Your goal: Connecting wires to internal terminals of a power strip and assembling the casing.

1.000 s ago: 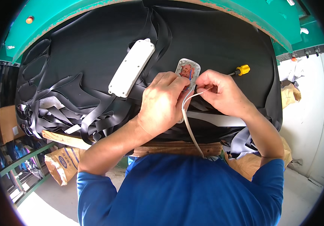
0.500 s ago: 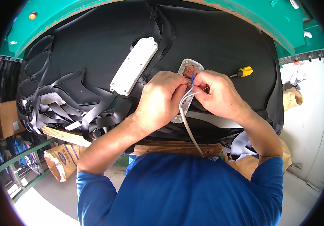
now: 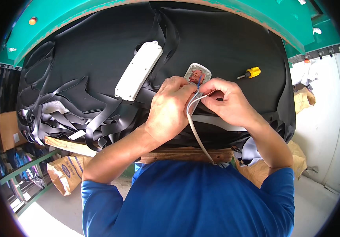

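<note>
An opened power strip, a white plastic shell with reddish parts inside, lies on the black material in front of me. My left hand is closed on its middle, thumb and fingers pinching by a blue wire. A pale cable runs from the strip toward my body, its thin wires fanning out between my hands. My right hand is closed, with a thin white wire between thumb and forefinger. My fingers hide most of the strip's lower part.
A long white plastic casing lies to the left, and a yellow-handled screwdriver to the right. Loose black strips heap at the left. A wooden edge borders the near side; a green frame arches behind.
My right fingertips have drawn slightly away from the left ones and the blue wire. The left hand stays on the strip, and the whole view has shifted a little.
</note>
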`<control>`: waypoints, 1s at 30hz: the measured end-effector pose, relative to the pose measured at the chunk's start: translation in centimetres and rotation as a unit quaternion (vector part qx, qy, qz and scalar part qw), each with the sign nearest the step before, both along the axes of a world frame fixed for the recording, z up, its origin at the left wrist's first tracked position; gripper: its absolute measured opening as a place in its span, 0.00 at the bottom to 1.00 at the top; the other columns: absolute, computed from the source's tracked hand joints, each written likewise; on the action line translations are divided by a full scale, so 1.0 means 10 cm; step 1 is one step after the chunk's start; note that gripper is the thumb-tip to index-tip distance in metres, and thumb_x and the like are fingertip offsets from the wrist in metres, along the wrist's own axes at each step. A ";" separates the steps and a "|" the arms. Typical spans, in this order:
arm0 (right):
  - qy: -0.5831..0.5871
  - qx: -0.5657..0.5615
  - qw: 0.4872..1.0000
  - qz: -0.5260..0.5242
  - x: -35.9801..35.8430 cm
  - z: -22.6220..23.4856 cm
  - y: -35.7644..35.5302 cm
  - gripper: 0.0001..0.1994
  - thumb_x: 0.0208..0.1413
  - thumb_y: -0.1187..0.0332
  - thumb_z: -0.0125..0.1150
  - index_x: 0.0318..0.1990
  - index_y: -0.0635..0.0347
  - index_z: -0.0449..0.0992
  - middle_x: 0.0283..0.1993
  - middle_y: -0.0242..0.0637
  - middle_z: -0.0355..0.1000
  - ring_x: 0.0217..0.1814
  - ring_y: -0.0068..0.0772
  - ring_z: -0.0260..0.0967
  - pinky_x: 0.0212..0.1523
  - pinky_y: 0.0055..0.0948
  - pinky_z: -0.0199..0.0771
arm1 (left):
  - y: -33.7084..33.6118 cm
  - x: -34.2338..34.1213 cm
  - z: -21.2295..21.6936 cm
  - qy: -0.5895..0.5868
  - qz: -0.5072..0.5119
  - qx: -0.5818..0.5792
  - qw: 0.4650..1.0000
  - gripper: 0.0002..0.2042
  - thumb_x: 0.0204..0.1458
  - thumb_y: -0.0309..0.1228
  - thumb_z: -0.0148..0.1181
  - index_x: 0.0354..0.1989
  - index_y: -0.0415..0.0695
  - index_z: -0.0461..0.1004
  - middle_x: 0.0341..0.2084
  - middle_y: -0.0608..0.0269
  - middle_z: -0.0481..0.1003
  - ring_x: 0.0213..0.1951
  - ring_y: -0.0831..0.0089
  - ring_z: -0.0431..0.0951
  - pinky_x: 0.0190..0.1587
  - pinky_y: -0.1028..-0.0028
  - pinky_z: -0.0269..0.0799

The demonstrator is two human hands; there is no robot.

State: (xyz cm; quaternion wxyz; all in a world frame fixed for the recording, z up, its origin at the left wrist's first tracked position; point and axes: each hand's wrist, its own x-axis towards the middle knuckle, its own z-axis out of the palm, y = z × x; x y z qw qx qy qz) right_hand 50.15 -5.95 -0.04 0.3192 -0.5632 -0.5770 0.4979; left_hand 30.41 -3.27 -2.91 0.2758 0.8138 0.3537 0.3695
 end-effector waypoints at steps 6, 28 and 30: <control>0.014 0.009 1.000 -0.022 -0.01 -0.04 -0.05 0.06 0.57 0.80 0.61 0.42 0.68 0.77 0.47 0.43 0.69 0.45 0.32 0.74 0.48 0.27 0.77 | 0.00 0.00 0.01 -0.008 -0.008 0.004 1.000 0.13 0.45 0.18 0.67 0.41 0.37 0.79 0.39 0.50 0.75 0.39 0.53 0.78 0.42 0.63 0.75; -0.027 0.219 0.975 -0.035 -0.23 -0.43 -0.48 0.20 0.59 0.82 0.52 0.59 0.69 0.67 0.72 0.55 0.53 0.76 0.56 0.48 0.72 0.43 0.51 | -0.01 -0.04 0.00 0.000 -0.036 0.012 0.999 0.19 0.43 0.12 0.62 0.46 0.40 0.79 0.43 0.52 0.75 0.45 0.54 0.77 0.46 0.63 0.76; -0.045 0.228 0.972 -0.036 -0.25 -0.44 -0.48 0.19 0.59 0.82 0.52 0.58 0.69 0.67 0.71 0.56 0.53 0.76 0.56 0.48 0.72 0.44 0.51 | -0.01 -0.05 0.00 -0.003 -0.046 0.007 0.999 0.20 0.42 0.12 0.61 0.46 0.41 0.79 0.44 0.52 0.74 0.46 0.54 0.77 0.46 0.63 0.76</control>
